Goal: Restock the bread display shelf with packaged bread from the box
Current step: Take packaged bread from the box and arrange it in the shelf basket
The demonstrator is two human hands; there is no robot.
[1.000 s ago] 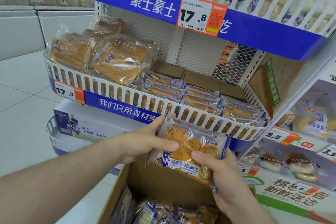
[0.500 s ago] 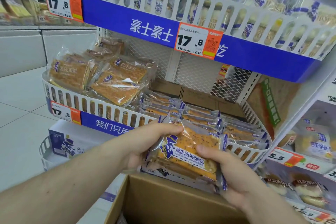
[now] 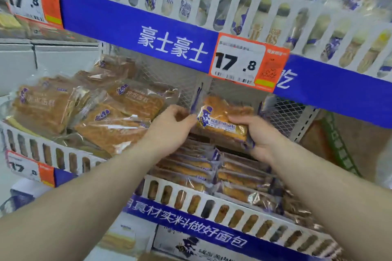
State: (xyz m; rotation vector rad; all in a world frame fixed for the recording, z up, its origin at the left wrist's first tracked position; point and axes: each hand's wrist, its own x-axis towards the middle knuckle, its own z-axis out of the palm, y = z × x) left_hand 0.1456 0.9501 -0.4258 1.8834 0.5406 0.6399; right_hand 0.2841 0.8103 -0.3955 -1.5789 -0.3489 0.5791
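Above the middle tier of the white slotted plastic display shelf (image 3: 212,199), both hands are holding one clear-wrapped packet of golden-brown bread with a purple logo (image 3: 222,118) in the air. The left hand (image 3: 169,129) is pinching the packet's left sealed edge between thumb and fingertips, while the right hand (image 3: 257,133) is gripping its lower right corner with curled fingers, so both are clamped on the same packet, one at each end. Its long axis is running left to right, roughly parallel to the shelf's front rail, and its printed face is tilting toward the camera.

Directly below and slightly nearer the camera, a row of matching flat bread packets (image 3: 212,167) is lying stacked behind the rail. To the left, larger clear bags of brown cake slices (image 3: 95,112) are leaning in a pile. The held packet is hanging between the white wire mesh back panel (image 3: 282,112) and the stacked row, and appears not yet to be touching either. Judging by this, the coming move is a short lowering onto the back of the row, both hands being about equally near.
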